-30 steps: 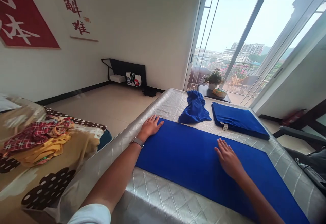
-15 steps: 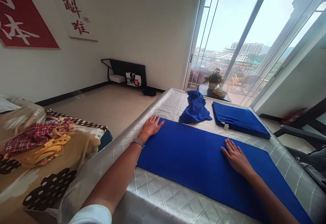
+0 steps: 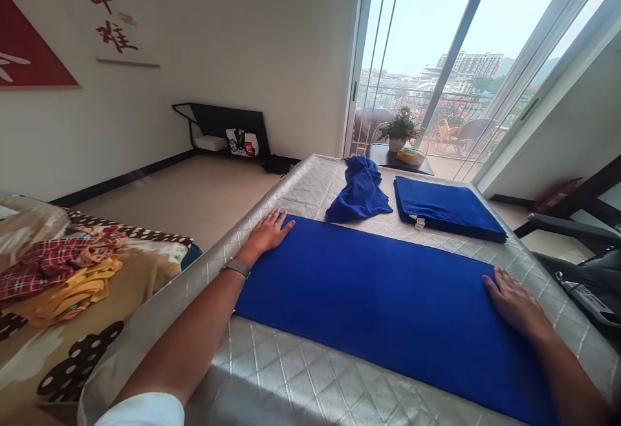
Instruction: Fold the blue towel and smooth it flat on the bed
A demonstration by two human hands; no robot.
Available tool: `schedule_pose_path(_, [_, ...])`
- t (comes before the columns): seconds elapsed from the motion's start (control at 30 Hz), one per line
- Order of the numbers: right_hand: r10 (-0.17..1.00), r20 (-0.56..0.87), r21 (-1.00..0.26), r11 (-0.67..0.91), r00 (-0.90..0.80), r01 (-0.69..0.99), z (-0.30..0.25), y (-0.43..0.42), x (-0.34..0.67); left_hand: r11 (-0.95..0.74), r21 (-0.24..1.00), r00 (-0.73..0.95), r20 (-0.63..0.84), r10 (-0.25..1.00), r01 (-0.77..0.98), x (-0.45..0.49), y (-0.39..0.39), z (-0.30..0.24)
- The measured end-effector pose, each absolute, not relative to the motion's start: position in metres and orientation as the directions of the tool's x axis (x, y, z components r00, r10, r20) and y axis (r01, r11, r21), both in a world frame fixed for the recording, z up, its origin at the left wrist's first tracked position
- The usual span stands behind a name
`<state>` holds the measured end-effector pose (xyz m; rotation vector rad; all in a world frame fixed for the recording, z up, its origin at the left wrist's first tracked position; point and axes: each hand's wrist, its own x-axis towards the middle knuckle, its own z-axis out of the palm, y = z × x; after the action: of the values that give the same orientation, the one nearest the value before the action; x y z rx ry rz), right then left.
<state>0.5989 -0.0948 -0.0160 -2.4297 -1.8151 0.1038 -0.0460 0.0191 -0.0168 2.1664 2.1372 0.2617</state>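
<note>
Three blue towels. The spread towel [image 3: 378, 297] lies between the hands, long axis running left hand [image 3: 266, 235] to right hand [image 3: 514, 300] (palms open, flat on its ends). A crumpled towel [image 3: 359, 193] and a folded towel [image 3: 446, 209] lie beyond.

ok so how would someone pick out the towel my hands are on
On the silver quilted mattress lie three blue towels. Yours is the nearest towel, left hand and right hand at its ends. Unlike the crumpled towel and folded stack beyond, it lies spread flat.
</note>
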Motion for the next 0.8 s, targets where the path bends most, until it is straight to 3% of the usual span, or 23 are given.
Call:
schedule_pose_path(0.13, [0.954, 0.157, -0.054, -0.25, 0.256, 0.967, -0.018, -0.096, 0.594, -0.002, 0.176, -0.007, 0.047, 0.999, 0.984, -0.043, 0.018, -0.014])
schedule_pose_path(0.3, [0.963, 0.266, -0.006, 0.042, -0.039, 0.999, -0.012, -0.096, 0.517, -0.011, 0.175, -0.002, 0.073, 0.997, 0.985, -0.039, 0.017, -0.015])
schedule_pose_path(0.43, [0.971, 0.193, -0.054, 0.154, -0.141, 0.987, 0.004, -0.093, 0.409, -0.015, 0.178, -0.004, 0.109, 0.994, 0.984, -0.037, 0.018, -0.017])
schedule_pose_path(0.57, [0.987, 0.043, -0.097, 0.158, -0.154, 0.983, 0.017, -0.082, 0.329, -0.013, 0.189, -0.011, 0.123, 0.992, 0.982, -0.037, 0.019, -0.019])
schedule_pose_path(0.8, [0.997, -0.059, -0.08, 0.041, -0.046, 0.996, 0.006, -0.067, 0.315, -0.009, 0.191, -0.01, 0.099, 0.995, 0.982, -0.037, 0.019, -0.018])
